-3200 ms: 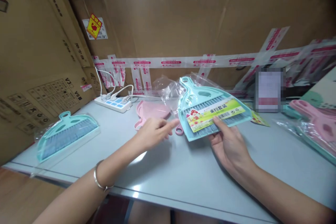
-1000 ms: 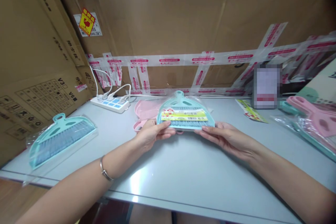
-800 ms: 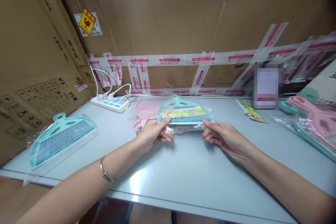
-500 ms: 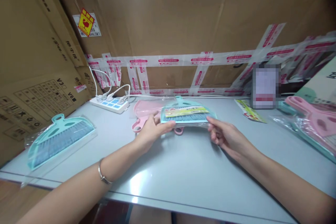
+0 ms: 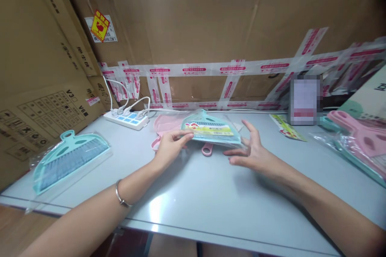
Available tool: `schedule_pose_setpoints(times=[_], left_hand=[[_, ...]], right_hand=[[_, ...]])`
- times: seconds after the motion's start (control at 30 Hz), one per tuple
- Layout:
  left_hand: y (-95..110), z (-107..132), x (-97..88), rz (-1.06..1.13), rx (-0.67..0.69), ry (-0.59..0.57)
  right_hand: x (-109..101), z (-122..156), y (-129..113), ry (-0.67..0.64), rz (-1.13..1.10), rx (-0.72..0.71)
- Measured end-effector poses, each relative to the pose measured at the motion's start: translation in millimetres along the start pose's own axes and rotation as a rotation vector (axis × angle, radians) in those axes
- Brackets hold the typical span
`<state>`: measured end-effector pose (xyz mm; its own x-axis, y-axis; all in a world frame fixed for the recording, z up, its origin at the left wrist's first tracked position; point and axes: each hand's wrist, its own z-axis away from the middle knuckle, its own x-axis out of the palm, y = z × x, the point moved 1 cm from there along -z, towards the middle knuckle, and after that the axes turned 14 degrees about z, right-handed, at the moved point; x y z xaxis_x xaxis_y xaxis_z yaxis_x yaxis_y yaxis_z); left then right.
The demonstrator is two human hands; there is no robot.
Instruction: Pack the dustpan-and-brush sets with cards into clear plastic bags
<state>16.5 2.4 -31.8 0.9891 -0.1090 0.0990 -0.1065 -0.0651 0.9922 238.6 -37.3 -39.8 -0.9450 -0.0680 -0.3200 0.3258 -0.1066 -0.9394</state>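
Note:
My left hand (image 5: pixel 171 144) pinches the left edge of a turquoise dustpan and brush set (image 5: pixel 208 118) in a clear bag, tilted above the table. A yellow-green label card (image 5: pixel 211 129) lies across its front, over the grey bristles. Beside the set's right end, my right hand (image 5: pixel 249 148) has its fingers spread and holds nothing; whether a finger touches the bag I cannot tell. Behind and below the set lie pink dustpan and brush pieces (image 5: pixel 169 123), partly hidden, with a pink handle loop (image 5: pixel 206 149) sticking out toward me.
Another bagged turquoise dustpan and brush set (image 5: pixel 70 160) lies at the left. At the back stands a white power strip (image 5: pixel 126 119) with plugs. To the right are a label card (image 5: pixel 288 127), an upright phone (image 5: pixel 305 100) and pink brushes (image 5: pixel 358 132). Cardboard (image 5: pixel 196 28) walls the back.
My right hand has let go of the set's right corner and spread its fingers. The set has shifted slightly left and tilted, with its right end lower.

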Motion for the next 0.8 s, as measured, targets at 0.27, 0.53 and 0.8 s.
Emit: schedule_pose_setpoints(times=[0.27,0.53,0.8], left_hand=[[0,6,2.6,0.064,-0.091,-0.058],[-2,16,11.0,0.102,0.074,0.017],[17,31,10.9,-0.019,0.518,0.067]], right_hand=[[-2,-10,7,0.190,0.072,-0.136],[2,-1,4,0.355,0.183,-0.359],[2,13,-2,0.546,0.280,-0.610]])
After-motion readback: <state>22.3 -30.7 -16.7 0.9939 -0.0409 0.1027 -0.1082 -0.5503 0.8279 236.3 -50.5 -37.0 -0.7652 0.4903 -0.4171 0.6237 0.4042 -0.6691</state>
